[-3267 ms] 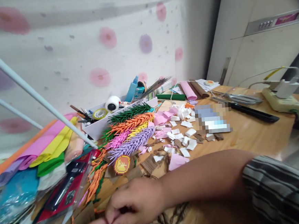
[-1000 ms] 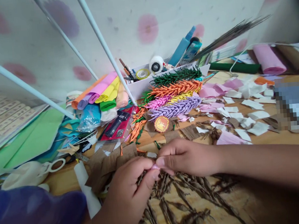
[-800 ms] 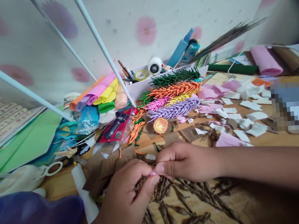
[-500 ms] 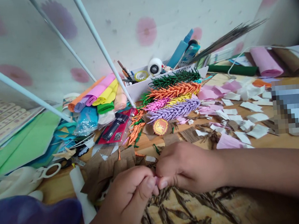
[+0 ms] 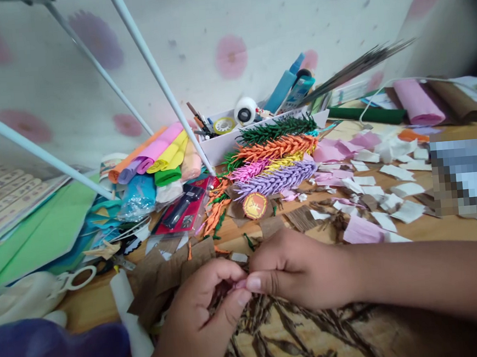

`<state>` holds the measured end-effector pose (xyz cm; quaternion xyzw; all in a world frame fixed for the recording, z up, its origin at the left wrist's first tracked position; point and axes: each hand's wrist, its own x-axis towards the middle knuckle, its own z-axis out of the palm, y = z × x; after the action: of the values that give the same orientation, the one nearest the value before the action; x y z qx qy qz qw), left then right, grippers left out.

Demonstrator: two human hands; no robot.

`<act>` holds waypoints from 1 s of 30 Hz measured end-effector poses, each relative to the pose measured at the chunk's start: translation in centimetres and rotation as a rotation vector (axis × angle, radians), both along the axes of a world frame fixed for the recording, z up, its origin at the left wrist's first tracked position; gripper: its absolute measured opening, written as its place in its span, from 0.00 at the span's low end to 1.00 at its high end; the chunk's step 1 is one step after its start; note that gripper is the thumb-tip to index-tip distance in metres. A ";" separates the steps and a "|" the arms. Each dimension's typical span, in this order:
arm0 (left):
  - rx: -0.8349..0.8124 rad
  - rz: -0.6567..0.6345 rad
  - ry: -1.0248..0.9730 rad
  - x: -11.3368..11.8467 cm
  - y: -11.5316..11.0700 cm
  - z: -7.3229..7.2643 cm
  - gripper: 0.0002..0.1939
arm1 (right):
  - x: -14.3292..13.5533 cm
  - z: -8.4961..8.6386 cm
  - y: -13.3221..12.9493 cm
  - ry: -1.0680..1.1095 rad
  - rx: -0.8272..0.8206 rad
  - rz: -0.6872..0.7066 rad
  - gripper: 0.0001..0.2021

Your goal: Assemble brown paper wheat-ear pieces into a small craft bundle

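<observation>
My left hand [image 5: 207,302] and my right hand [image 5: 297,270] meet low in the middle, thumbs and fingers pinched together. Between the fingertips is a small pink piece of what looks like crepe paper [image 5: 240,284], mostly covered by the fingers. Under and in front of both hands lie several brown twisted paper pieces [image 5: 290,342]. Flat brown paper pieces [image 5: 167,277] are stacked beside my left hand. Beyond my hands rest twisted-paper spikes, one purple [image 5: 277,178], one orange [image 5: 277,147] and one dark green [image 5: 278,128].
Cut white paper pieces [image 5: 408,210] and pink ones [image 5: 364,229] are scattered at the right. A white box [image 5: 223,146] holds tape and bottles at the back. Crepe rolls [image 5: 165,145], a red package [image 5: 183,207], scissors [image 5: 121,262] and white stand legs [image 5: 160,80] are at the left.
My left fingers have opened into a looser loop and my left thumb has shifted lower. The right thumb now lies straighter against the pink paper. The view has shifted slightly.
</observation>
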<state>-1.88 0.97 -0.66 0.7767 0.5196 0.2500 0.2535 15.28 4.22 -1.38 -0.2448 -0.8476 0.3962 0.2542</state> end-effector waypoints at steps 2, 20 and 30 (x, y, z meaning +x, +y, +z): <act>0.117 -0.038 0.013 -0.1 -0.3 0.0 0.02 | -0.3 0.1 -0.2 0.056 -0.254 -0.007 0.15; 0.204 -0.067 -0.120 -0.6 0.2 -0.2 0.05 | -0.1 0.1 0.4 0.239 -0.215 -0.042 0.09; -0.013 -0.033 -0.141 -0.6 0.2 -0.5 0.02 | 0.4 -0.3 0.5 -0.034 0.474 -0.041 0.06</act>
<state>-2.45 1.18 -1.18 0.7638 0.4893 0.2964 0.2987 15.64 4.67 -1.69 -0.2022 -0.9159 0.1768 0.2984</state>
